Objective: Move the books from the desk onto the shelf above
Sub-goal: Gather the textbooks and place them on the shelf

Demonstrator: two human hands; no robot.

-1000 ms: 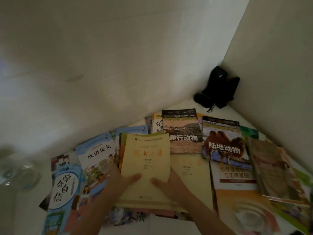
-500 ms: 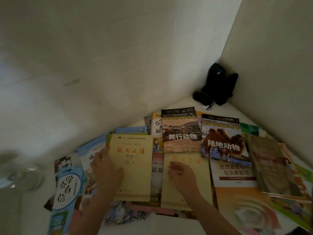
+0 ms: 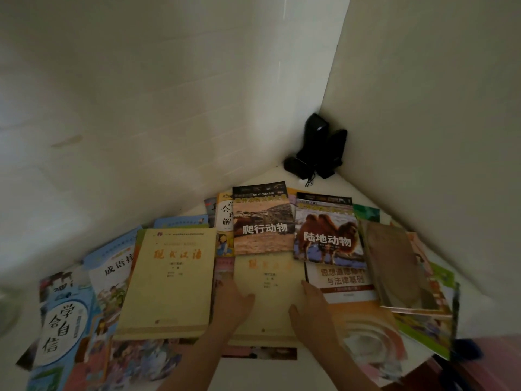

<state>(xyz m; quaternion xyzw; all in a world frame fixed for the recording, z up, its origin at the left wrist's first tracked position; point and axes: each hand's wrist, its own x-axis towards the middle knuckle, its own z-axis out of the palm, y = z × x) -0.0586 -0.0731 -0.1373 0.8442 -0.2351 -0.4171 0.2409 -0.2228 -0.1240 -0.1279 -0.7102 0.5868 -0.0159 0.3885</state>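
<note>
Many books lie flat on the white desk point(image 3: 270, 176), spread out and overlapping, in a corner between two pale walls. Both hands are on one yellow book point(image 3: 269, 292) in the middle of the pile. The left hand point(image 3: 234, 303) holds its left edge, with the thumb lying on the cover and the fingers at the side. The right hand point(image 3: 313, 309) holds its right edge the same way, thumb on the cover. So the book sits right between the two hands.

Just beside the left hand lies a second yellow book point(image 3: 172, 280) that looks the same. No hand touches it.

The top of the held book is tucked under a reptile book point(image 3: 262, 221). Next to that is a camel book point(image 3: 327, 230), and under the camel book lies a white and orange book point(image 3: 346, 286), touching the right hand's side. A brown book point(image 3: 394, 266) lies farther right. On the far left is a blue book point(image 3: 60, 328) with big letters.

Two black speakers point(image 3: 318, 148) stand far back in the corner, well apart from the hands.
</note>
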